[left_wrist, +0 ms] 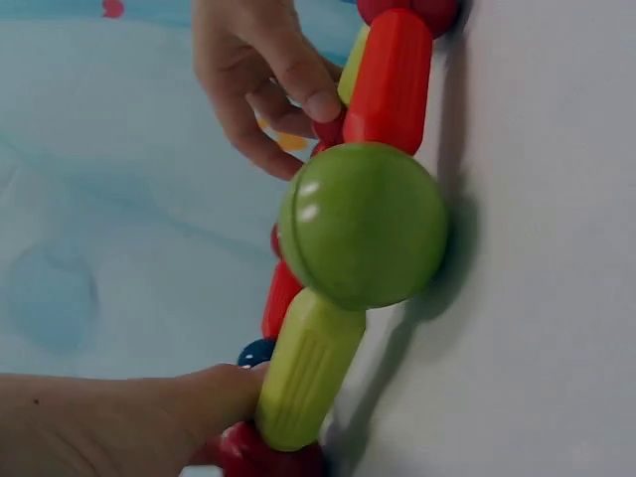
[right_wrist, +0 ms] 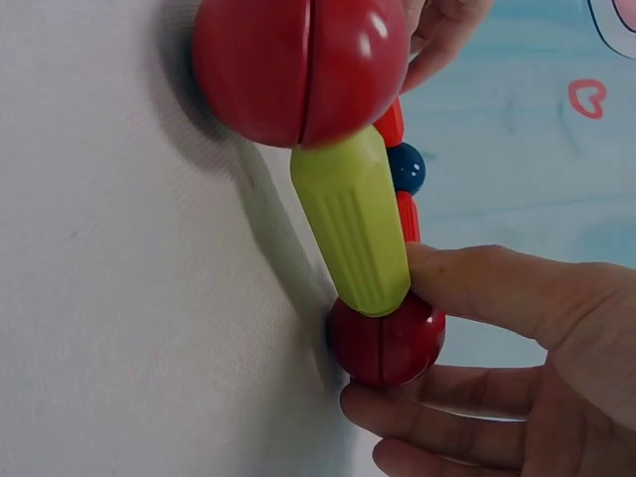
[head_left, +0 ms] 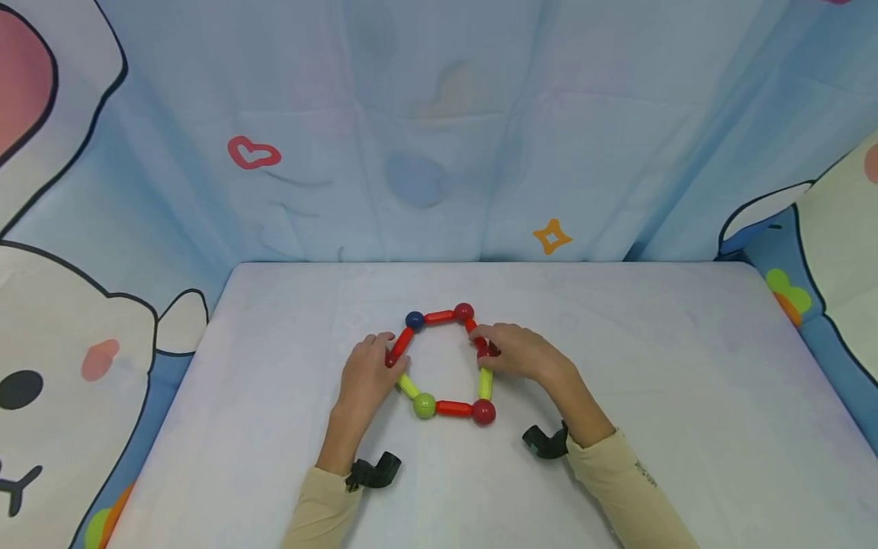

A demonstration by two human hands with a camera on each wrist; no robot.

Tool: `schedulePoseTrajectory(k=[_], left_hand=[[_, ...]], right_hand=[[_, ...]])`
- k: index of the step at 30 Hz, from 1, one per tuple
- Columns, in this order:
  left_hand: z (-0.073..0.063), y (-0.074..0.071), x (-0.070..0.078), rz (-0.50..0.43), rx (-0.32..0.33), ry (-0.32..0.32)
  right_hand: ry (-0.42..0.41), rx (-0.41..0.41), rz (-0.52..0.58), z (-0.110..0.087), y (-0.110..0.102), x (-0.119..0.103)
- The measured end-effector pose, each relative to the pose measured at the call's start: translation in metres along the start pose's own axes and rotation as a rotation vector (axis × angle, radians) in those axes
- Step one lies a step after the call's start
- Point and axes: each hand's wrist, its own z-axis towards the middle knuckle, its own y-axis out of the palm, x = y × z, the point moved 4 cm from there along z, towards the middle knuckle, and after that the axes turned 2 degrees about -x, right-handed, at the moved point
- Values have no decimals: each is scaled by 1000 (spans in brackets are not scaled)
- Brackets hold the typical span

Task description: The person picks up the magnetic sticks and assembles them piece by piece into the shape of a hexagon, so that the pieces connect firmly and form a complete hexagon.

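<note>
A closed ring of coloured rods and balls lies on the white table. At its left corner my left hand (head_left: 365,371) grips a red ball (left_wrist: 260,452), thumb beside the yellow-green rod (left_wrist: 313,368). Across the ring, my right hand (head_left: 517,351) holds another red ball (right_wrist: 386,343) between thumb and fingers. A second yellow-green rod (right_wrist: 353,219) runs from that ball to the near red ball (head_left: 483,412). Along the near side, a red rod (head_left: 454,409) joins it to a green ball (head_left: 424,406). The far side has a blue ball (head_left: 414,320), a red rod (head_left: 439,317) and a red ball (head_left: 463,312).
The white-covered table (head_left: 652,366) spreads around the ring and ends at a blue printed curtain (head_left: 446,152) behind. A black wrist camera (head_left: 376,470) sits by the left sleeve, and another black camera (head_left: 545,441) by the right sleeve.
</note>
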Motion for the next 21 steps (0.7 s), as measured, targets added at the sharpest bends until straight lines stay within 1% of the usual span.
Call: schedulePoseTrajectory(k=[5,8,11,16,21], left_hand=[[-5,-5,-2,-10,-81,-79],[-6,-4,0,-24,-125,-97],[-7,0,3,-23,-133,-87],[-6,3,5,-4,-122,-64],[-4,4,6,22,-130,-62]], right_hand=[[-6,16,-6,-2,-1,-2],[-8,31,-6,-2,0,-2],[-2,37,-9,-1,0,-3],[19,31,-18,1,2,-3],[48,31,-22,3,2,-2]])
